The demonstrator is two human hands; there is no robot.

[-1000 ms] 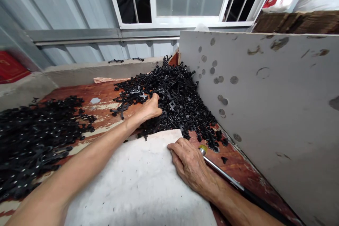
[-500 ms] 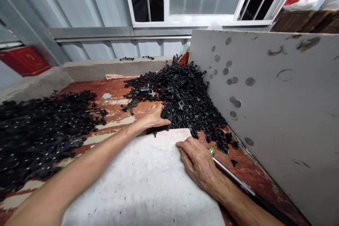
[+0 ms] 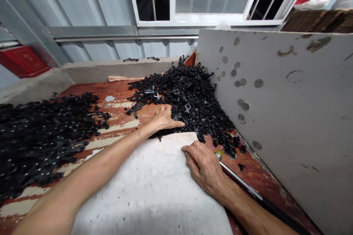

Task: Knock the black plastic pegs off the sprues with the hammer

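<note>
While left hand [image 3: 164, 119] splays fingers at far black pile [image 3: 190, 86], right hand [image 3: 206, 167] on white sheet [image 3: 154, 183], can't tell grip.

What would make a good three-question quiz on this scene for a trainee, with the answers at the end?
1. True or false: the right hand rests on the white pad.
2. Which is nearest the right hand: A, the window; B, the yellow-headed tool; C, the red box?
3. Fill in: the piled parts beside the left hand are mostly ____ in colour.

Key: 1, true; 2, B; 3, black.
</note>
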